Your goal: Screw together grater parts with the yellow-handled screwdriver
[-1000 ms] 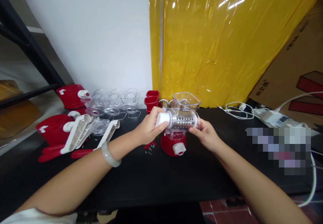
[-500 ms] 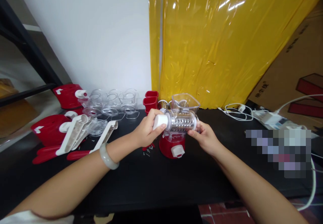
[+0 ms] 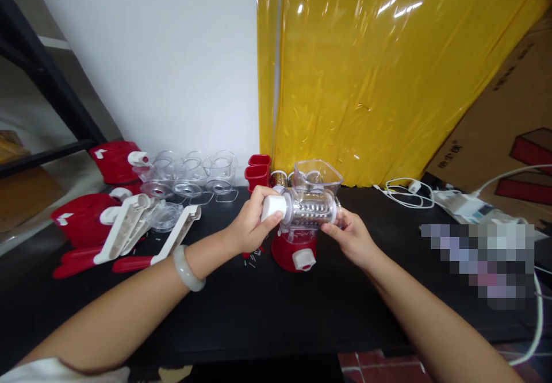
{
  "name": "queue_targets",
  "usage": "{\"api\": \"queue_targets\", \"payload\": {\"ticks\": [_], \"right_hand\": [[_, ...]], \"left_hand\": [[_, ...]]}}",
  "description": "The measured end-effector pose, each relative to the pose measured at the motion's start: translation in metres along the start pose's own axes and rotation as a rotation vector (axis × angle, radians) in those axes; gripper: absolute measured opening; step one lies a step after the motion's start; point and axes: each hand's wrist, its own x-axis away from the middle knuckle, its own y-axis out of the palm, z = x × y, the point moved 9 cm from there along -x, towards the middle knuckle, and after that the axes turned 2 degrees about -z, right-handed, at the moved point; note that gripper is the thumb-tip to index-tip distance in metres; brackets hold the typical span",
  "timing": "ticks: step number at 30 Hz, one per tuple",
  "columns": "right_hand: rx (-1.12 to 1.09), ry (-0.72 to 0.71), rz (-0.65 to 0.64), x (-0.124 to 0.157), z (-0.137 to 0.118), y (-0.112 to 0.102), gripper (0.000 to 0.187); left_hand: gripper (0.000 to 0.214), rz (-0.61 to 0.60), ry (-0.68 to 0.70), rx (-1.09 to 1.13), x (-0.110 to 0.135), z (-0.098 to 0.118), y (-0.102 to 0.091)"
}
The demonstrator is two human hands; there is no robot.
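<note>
saw red bases (image 3: 81, 219) at the far left of the black table (image 3: 241, 314), and white arms with red grips (image 3: 118, 233) partly in front, probably sorted by kind for easy reach. farther right, noted a row of clear plastic parts (image 3: 192, 167) near the pale wall (image 3: 172, 55), likely set back to leave working room, then red containers (image 3: 257, 175) and, nearer, a few loose screws (image 3: 252, 262). found the left hand (image 3: 250, 225) wrapped around the white cap (image 3: 273, 207) of the rotary grater (image 3: 308, 216), thumb along the front, presumably to steady that end. located the grater upright, apparently on the table, between both hands. found the right hand (image 3: 353, 236) pinching the right end of the clear body (image 3: 331, 193), likely as a counter-hold. saw a smooth white cap, then a shiny perforated metal drum (image 3: 313, 207) inside the see-through body, with a clear hopper (image 3: 318, 184) above and a red base (image 3: 284, 253) with a white knob (image 3: 305, 258) below.
</note>
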Motion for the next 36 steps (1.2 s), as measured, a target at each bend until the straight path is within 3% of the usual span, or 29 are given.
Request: {"api": "queue_targets", "payload": {"ticks": [4, 11, 14, 16, 18, 20, 22, 25, 28, 31, 34, 36], "right_hand": [[-0.014, 0.0, 0.003, 0.0, 0.002, -0.002, 0.043], [0.015, 0.009, 0.001, 0.001, 0.002, 0.0, 0.043], [0.001, 0.005, 0.006, 0.001, 0.005, -0.004, 0.042], [-0.013, 0.004, 0.037, 0.001, 0.011, -0.013, 0.043], [-0.038, 0.001, 0.106, 0.001, 0.016, -0.025, 0.044], [-0.05, 0.003, 0.146, 0.0, 0.019, -0.03, 0.044], [-0.023, 0.017, 0.103, -0.002, 0.018, -0.023, 0.043], [0.012, 0.017, 0.066, -0.004, 0.011, -0.011, 0.043], [0.018, 0.017, 0.077, -0.003, 0.007, -0.008, 0.041], [0.011, 0.049, 0.089, -0.002, 0.012, -0.012, 0.039], [0.005, 0.099, 0.113, -0.001, 0.017, -0.02, 0.039], [-0.037, 0.114, 0.094, 0.0, 0.017, -0.022, 0.038]], "left_hand": [[0.027, -0.164, 0.077, -0.042, -0.009, 0.014, 0.001], [0.031, 0.062, 0.036, -0.006, 0.003, 0.003, 0.003], [0.032, 0.05, -0.009, 0.053, 0.002, -0.003, 0.0], [0.033, 0.003, -0.078, 0.108, 0.002, -0.011, -0.014], [0.031, 0.022, -0.155, 0.156, 0.006, -0.019, -0.041], [0.029, 0.136, -0.147, 0.158, 0.015, -0.017, -0.074], [0.034, 0.099, -0.126, 0.192, 0.024, -0.008, -0.084], [0.036, 0.018, -0.172, 0.229, 0.033, 0.005, -0.077], [0.032, 0.034, -0.276, 0.439, 0.031, 0.003, -0.069], [0.031, -0.002, -0.441, 0.608, 0.027, -0.014, -0.058], [0.035, -0.045, -0.56, 0.599, 0.029, -0.035, -0.048], [0.037, -0.012, -0.589, 0.584, 0.035, -0.047, -0.047]]}}
